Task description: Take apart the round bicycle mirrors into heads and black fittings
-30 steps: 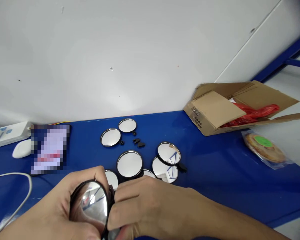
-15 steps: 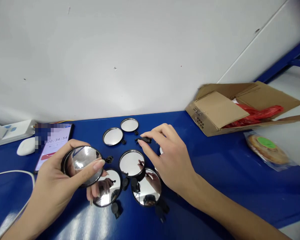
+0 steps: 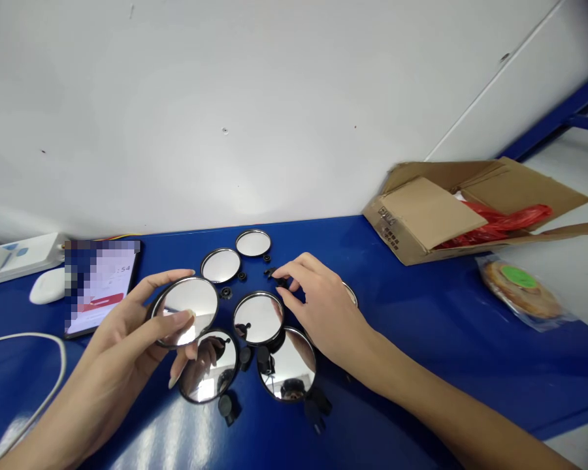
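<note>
My left hand (image 3: 120,343) is closed around a round black-rimmed mirror (image 3: 196,303), thumb flat on its glass. A small black ring-shaped end (image 3: 226,294) shows at that mirror's right edge. Over the table, my right hand (image 3: 323,300) has its thumb and index finger bent together at a small black plastic mount (image 3: 280,282), mostly hidden by the fingers. Between and below the hands lie more round mirrors: a middle one (image 3: 258,316), a lower left one (image 3: 208,375) and a lower right one (image 3: 294,359), with black mounts (image 3: 228,408) beside them.
Two smaller mirrors, one front (image 3: 220,266) and one rear (image 3: 253,242), lie near the wall. Another mirror (image 3: 351,292) is partly behind my right hand. A phone (image 3: 105,287) and white cable (image 3: 61,365) are left. An opened cardboard box (image 3: 406,228) and packaged round food (image 3: 524,294) are right.
My left hand has moved up and right with the mirror, whose glass now faces me more. My right fingers have curled in, covering more of the black mount.
</note>
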`<state>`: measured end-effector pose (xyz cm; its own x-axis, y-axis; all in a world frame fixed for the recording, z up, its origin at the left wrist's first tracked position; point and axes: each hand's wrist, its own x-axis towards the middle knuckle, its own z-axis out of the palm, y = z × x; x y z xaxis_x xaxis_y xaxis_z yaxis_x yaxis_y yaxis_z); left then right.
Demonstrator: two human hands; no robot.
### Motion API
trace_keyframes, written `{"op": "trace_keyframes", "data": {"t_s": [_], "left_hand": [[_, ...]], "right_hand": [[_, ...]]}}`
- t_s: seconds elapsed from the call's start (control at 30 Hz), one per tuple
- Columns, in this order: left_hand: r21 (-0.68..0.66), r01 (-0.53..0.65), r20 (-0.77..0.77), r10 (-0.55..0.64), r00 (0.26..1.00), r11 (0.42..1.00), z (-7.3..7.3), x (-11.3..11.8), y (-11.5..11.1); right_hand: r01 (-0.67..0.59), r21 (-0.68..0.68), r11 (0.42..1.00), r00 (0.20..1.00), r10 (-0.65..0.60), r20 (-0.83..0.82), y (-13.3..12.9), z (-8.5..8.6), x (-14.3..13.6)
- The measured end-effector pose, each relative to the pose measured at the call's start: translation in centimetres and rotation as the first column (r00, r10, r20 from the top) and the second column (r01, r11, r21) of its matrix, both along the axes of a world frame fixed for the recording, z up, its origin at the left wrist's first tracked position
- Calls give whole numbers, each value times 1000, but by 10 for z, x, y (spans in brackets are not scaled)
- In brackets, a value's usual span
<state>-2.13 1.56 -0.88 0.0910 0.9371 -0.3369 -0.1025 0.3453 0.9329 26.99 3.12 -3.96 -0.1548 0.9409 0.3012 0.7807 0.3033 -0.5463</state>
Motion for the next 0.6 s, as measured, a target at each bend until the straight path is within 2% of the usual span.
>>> {"op": "trace_keyframes", "data": {"t_s": [0.1, 0.27, 0.37, 0.5, 0.6], "left_hand": [[40, 44, -9, -43, 999, 998, 1, 3, -1], [77, 107, -63, -102, 993, 991, 1, 4, 1], [89, 136, -96, -128, 987, 987, -3, 1, 4], [70, 204, -110, -196, 974, 976, -2, 6, -1], [48, 159, -113, -153, 982, 986, 5, 17, -11]], "right_hand": [[1, 73, 997, 999, 2, -38, -1, 0, -2], [-13, 197, 980, 1000, 15, -9, -5, 7, -8], [-117, 267, 957, 991, 131, -34, -8, 11, -10], [-319, 294, 901, 945, 324, 34, -11, 14, -11], [-378, 294, 878, 922, 387, 31, -14, 13, -12]]}}
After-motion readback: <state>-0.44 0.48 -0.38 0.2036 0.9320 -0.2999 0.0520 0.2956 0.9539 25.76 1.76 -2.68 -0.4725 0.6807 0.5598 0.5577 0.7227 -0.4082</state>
